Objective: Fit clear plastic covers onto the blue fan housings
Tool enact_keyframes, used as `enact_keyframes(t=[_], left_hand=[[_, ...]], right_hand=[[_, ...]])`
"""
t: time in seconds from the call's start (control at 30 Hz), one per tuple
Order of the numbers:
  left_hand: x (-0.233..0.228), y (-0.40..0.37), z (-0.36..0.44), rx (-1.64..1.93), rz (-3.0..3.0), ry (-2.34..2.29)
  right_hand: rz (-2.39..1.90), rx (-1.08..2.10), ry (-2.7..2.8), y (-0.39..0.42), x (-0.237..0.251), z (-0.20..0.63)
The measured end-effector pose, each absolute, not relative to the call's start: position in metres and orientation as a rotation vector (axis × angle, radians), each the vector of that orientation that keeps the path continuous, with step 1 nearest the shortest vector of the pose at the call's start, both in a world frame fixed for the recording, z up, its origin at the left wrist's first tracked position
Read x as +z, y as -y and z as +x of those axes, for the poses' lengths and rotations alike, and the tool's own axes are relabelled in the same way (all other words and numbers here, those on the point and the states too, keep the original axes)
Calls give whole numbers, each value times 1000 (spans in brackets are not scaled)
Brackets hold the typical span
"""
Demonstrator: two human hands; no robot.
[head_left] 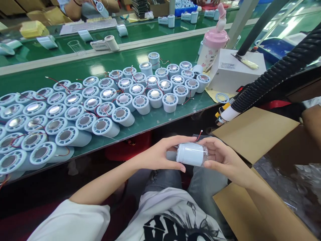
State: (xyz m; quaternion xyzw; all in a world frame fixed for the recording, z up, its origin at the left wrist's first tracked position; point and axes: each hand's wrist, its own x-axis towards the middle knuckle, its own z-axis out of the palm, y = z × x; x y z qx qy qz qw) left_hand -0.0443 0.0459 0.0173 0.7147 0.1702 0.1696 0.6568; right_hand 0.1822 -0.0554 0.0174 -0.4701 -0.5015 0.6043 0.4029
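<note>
Above my lap, a light-blue plastic cylinder (pixel 189 154) lies sideways between my hands. My left hand (pixel 160 152) is closed around its left end, thumb below and fingers above. A clear plastic sleeve (pixel 205 155) surrounds the cylinder and sticks out past its right end. My right hand (pixel 223 159) grips the sleeve there, with the thumb at the lower edge and the fingers behind. A thin red wire with a small white connector (pixel 201 131) rises behind the cylinder. Many similar light-blue cylinders (pixel 101 125) with round metal discs stand on the green bench to the left.
A cardboard box (pixel 255 134) with clear plastic pieces stands open at my right. Over it hangs a black ribbed hose (pixel 278 73). A white metal box (pixel 235 72) and a pink-lidded bottle (pixel 213 43) stand on the bench. Across the belt, a person holds a light-blue part (pixel 101 9).
</note>
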Motion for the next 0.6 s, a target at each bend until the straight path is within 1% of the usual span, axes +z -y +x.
enact_keyframes(t=[0.33, 0.6], left_hand=[[20, -46, -45, 390, 1651, -372], [23, -46, -46, 389, 1681, -382]], right_hand=[[-1140, 1730, 932, 52, 13, 178], [-1266, 1820, 768, 49, 13, 171]])
